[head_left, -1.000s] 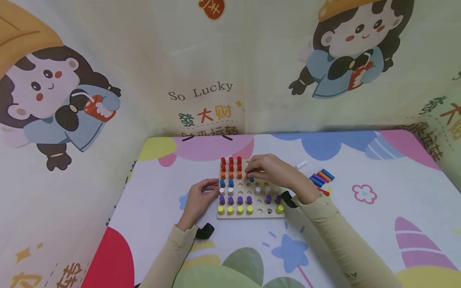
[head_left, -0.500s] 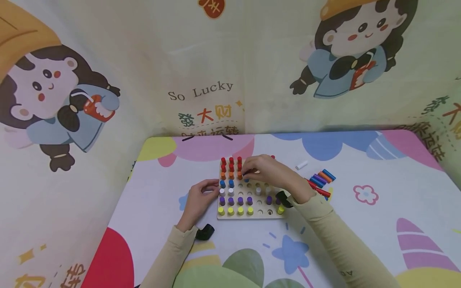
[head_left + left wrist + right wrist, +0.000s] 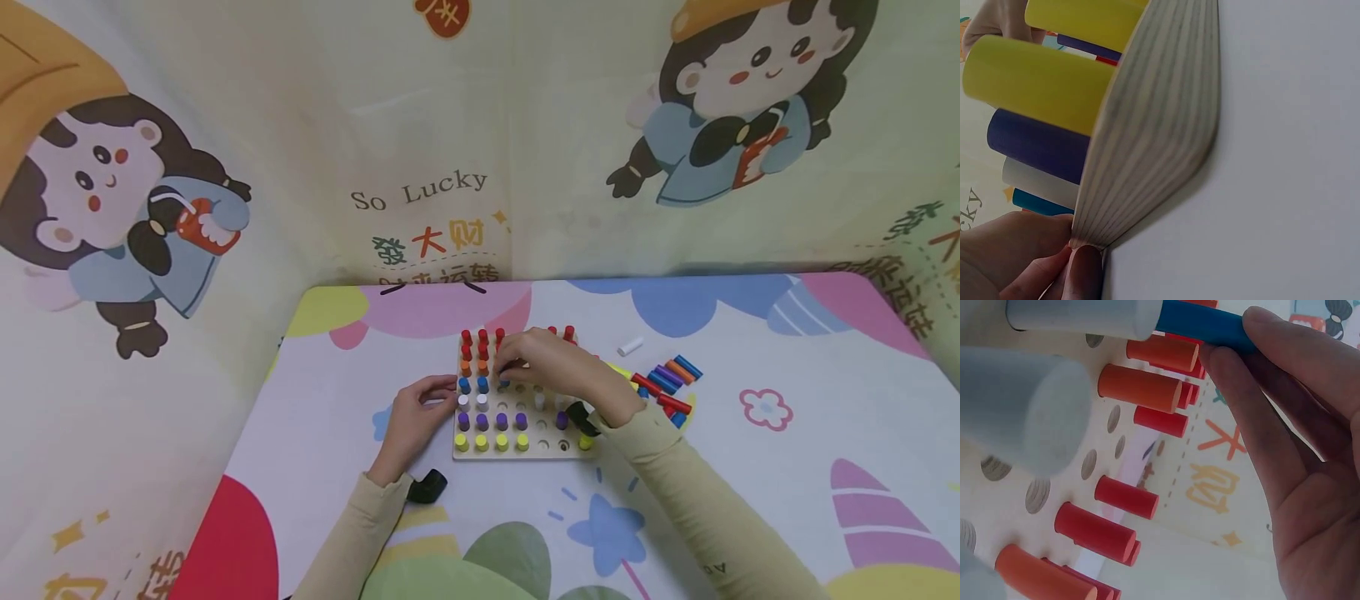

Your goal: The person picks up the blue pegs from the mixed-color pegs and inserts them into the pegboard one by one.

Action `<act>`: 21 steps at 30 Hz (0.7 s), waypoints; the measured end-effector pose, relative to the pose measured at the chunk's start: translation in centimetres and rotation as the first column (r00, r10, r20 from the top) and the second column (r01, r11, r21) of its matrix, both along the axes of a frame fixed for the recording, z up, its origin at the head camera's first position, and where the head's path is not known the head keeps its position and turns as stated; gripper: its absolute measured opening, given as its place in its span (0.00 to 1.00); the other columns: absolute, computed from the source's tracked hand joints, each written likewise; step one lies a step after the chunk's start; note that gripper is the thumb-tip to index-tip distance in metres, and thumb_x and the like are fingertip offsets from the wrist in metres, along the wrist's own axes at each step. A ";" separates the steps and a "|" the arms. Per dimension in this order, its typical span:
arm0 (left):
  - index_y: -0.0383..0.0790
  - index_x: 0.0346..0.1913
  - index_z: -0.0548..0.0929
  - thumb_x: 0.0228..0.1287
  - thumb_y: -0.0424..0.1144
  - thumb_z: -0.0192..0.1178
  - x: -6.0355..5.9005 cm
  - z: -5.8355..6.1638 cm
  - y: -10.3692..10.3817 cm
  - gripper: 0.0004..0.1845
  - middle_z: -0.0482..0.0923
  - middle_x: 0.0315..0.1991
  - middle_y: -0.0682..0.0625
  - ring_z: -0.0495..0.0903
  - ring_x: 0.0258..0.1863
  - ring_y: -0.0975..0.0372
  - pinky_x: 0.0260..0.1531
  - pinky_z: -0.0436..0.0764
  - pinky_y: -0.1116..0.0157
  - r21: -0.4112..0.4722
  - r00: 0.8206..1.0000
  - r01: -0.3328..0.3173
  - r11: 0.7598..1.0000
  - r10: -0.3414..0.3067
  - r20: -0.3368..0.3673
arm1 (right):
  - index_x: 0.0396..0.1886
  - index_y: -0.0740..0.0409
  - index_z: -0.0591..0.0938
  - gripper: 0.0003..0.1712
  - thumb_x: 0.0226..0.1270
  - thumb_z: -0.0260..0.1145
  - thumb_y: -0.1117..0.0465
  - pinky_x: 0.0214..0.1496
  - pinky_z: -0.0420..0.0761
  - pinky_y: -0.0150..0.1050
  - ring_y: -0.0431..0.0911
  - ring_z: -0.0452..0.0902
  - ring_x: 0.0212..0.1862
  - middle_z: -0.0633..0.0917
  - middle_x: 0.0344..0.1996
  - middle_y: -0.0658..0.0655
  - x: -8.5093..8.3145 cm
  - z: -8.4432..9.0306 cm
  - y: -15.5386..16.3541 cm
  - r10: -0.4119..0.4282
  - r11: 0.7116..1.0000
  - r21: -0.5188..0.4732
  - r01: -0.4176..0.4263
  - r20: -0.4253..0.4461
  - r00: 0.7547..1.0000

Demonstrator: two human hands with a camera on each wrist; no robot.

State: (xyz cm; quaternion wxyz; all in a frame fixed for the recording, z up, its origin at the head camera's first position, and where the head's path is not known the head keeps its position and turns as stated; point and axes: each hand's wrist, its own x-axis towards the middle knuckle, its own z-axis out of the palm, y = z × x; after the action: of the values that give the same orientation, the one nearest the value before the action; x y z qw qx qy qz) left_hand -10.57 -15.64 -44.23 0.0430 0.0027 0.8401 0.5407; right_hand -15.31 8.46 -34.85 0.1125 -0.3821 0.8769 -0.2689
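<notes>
Looking down at the desk (image 3: 322,433), we see our left hand (image 3: 414,421) first, its fingers (image 3: 1082,272) pinching the left edge of the wooden peg board (image 3: 525,450). On the board stand rows of pegs: yellow pegs (image 3: 491,441) nearest us, then purple pegs (image 3: 491,419), white, blue, orange, and red pegs (image 3: 482,337) farthest away. Our right hand (image 3: 551,365) is over the middle of the board, its fingers (image 3: 1285,381) gripping a blue peg (image 3: 1204,324) above the holes. Farther right, loose pegs (image 3: 667,379) lie in a pile on the desk, with one white peg (image 3: 630,345) beside them.
</notes>
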 end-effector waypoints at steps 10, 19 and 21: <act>0.42 0.55 0.84 0.64 0.37 0.67 0.0 -0.1 0.0 0.17 0.85 0.50 0.49 0.84 0.46 0.60 0.49 0.84 0.62 -0.004 0.999 0.016 1.000 -0.016 -0.032 | 0.43 0.55 0.89 0.10 0.61 0.73 0.61 0.53 0.83 0.35 0.40 0.80 0.43 0.87 0.39 0.48 0.0 -0.5 -0.4 -0.029 0.998 0.049 0.030 -0.015 0.999; 0.42 0.55 0.84 0.65 0.38 0.66 0.0 -0.1 -0.1 0.16 0.84 0.50 0.50 0.84 0.46 0.60 0.48 0.84 0.63 -0.002 0.999 0.018 1.000 -0.018 -0.033 | 0.43 0.54 0.89 0.11 0.60 0.73 0.61 0.53 0.83 0.35 0.40 0.80 0.43 0.88 0.38 0.47 -0.2 -0.7 -0.7 -0.031 0.996 0.089 0.032 -0.016 0.999; 0.42 0.55 0.84 0.65 0.38 0.66 0.0 -0.2 0.0 0.16 0.84 0.51 0.50 0.84 0.46 0.60 0.49 0.84 0.63 -0.003 0.999 0.017 1.000 -0.017 -0.031 | 0.43 0.54 0.89 0.11 0.60 0.73 0.61 0.52 0.83 0.35 0.40 0.80 0.42 0.88 0.38 0.47 -0.3 -0.8 -0.7 -0.026 0.996 0.089 0.027 -0.014 1.000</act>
State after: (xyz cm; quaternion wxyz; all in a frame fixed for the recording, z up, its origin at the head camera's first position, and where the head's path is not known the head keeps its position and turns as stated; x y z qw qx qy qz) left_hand -10.58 -15.68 -44.38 0.0344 0.0184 0.8413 0.5391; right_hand -15.61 7.78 -35.64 0.1202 -0.3668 0.8938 -0.2283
